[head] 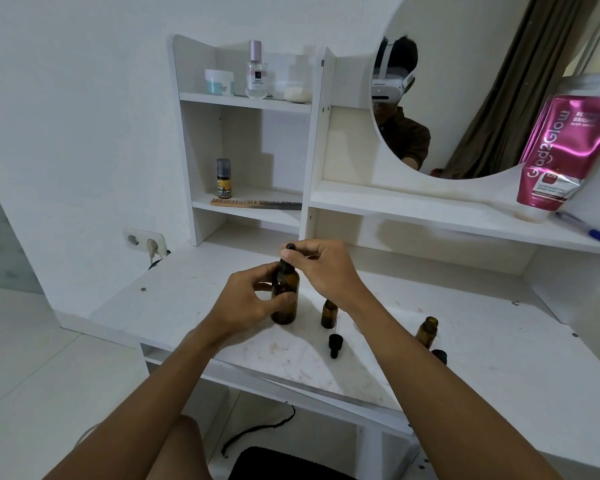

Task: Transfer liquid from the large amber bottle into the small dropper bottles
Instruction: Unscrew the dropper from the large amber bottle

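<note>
On the white desktop (pixel 194 306) the large amber bottle (pixel 284 294) stands upright — left hand (pixel 248 299) wrapped round its body, right hand (pixel 321 268) pinching the black dropper cap (pixel 289 252) at its neck. Best keep that bottle braced and lift straight. Two small dropper bottles (pixel 329 313) wait open just beside.

A white vanity desk (pixel 194 299) is set against the wall. On the top shelf a pale blue jar (pixel 219 82) and a clear perfume bottle (pixel 256 74) are lined up. Lower down, a small yellow-labelled bottle (pixel 223 179) is parked just behind a wooden comb (pixel 255 203). A pink tube (pixel 565 150) is propped beside the round mirror (pixel 471 88), with a blue pen (pixel 584 229) close by. A wall socket (pixel 145 241) is seen at left.
</note>
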